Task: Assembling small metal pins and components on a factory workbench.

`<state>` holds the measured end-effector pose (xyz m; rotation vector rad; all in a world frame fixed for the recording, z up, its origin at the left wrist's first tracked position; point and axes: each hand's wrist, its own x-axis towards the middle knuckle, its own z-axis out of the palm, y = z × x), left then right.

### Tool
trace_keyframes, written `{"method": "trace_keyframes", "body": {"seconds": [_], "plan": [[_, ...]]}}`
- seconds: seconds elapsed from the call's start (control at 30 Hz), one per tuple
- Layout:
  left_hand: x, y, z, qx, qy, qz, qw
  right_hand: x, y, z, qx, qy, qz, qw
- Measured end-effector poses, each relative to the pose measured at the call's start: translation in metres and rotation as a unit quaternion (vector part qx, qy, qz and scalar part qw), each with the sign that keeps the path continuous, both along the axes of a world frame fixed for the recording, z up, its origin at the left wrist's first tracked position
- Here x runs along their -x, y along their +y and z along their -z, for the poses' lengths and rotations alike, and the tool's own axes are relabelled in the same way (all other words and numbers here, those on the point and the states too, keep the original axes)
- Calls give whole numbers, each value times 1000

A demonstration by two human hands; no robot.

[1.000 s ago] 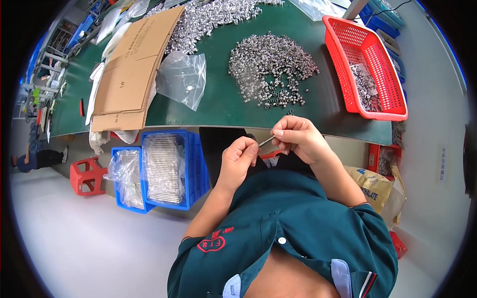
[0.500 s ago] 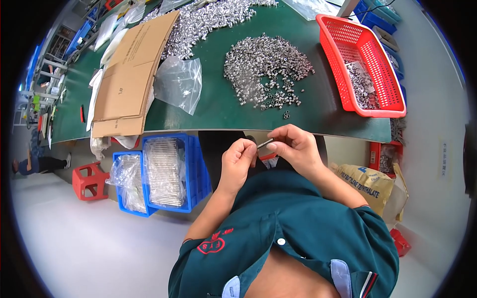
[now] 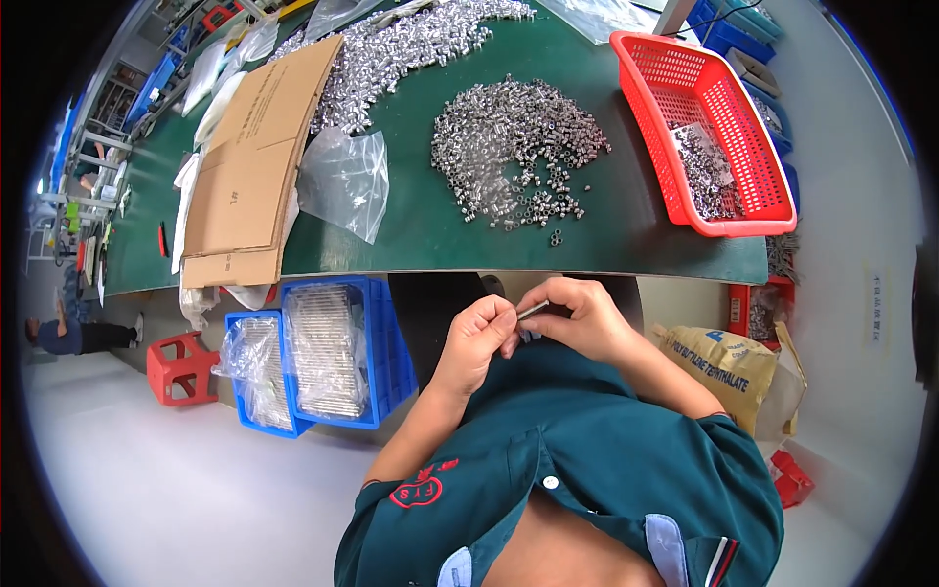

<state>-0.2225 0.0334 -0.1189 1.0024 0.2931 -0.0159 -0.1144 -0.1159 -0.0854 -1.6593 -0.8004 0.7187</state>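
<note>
Just in front of the table's near edge, both hands meet around a thin, dark metallic rod (image 3: pixel 533 310). My left hand (image 3: pixel 477 342) is closed, pinching the rod's left end between thumb and fingers. My right hand (image 3: pixel 583 321) grips the other end with thumb and forefinger. Only a short middle stretch of the rod shows; the fingers cover the rest. Beyond them on the green table (image 3: pixel 421 235) lies a heap of small silver metal rings (image 3: pixel 518 137), with a few loose ones at its near side.
A red perforated basket (image 3: pixel 650 108) with metal parts stands at the right. Flattened cardboard (image 3: pixel 240 176) and a clear plastic bag (image 3: pixel 342 186) lie at the left. Below are blue crates (image 3: pixel 381 391) of wrapped rods, a red stool (image 3: pixel 181 367) and a yellow sack (image 3: pixel 719 367).
My hands have dropped slightly and drawn closer together, with the rod still between them. The table sits a little lower in the picture, apart from small head motion.
</note>
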Motion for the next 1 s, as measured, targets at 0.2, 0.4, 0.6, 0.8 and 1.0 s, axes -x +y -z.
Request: {"method": "trace_keyframes", "body": {"seconds": [0.2,0.4,0.6,0.8,1.0], "plan": [[-3,4,3,12,-1,-19,1000,-43,-6,1,15,-320,157,934],[-4,3,4,1,2,-23,1000,-65,-2,4,41,-406,111,906],[-2,4,5,0,2,-32,999,-66,-4,2,64,-437,102,891],[-6,4,6,-6,-3,-37,999,-63,-11,8,52,-404,137,903],[-10,1,3,-38,-17,-41,998,-36,-8,-2,-28,-94,119,988]]}}
